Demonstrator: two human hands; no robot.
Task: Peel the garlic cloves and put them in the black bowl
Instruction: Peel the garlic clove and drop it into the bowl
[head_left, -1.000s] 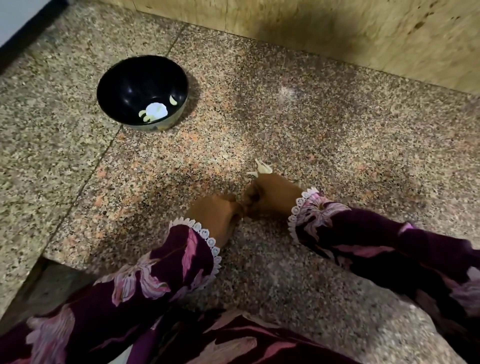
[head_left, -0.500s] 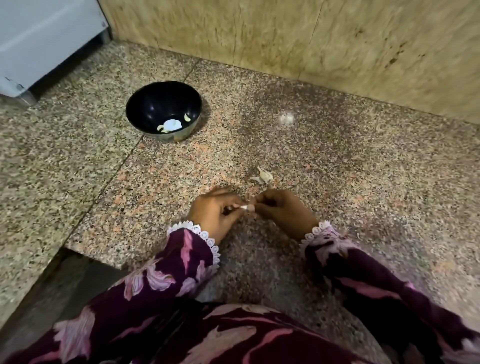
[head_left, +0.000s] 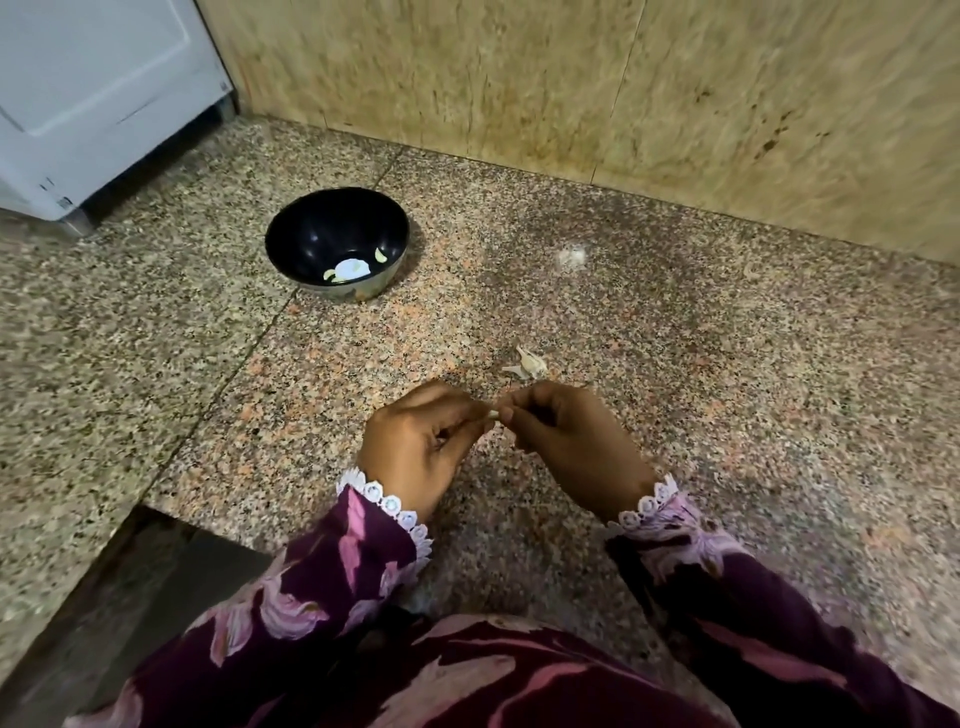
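From my remote seat, I see a speckled granite floor (head_left: 675, 322) filling most of the view, its grains pink, grey and black. A thin dark joint line (head_left: 234, 364) runs through it from about 12 o'clock down toward 8 o'clock. At 12 to 2 o'clock a tan mottled stone wall (head_left: 571, 78) rises, meeting the floor along a slanted edge. At 10 to 11 o'clock stands a white appliance (head_left: 93, 88), its lower corner resting on the floor, with a dark gap under it. At 7 o'clock I see the floor drop to a darker lower step (head_left: 130, 597). A small pale smudge (head_left: 571, 255) marks the floor near 1 o'clock.
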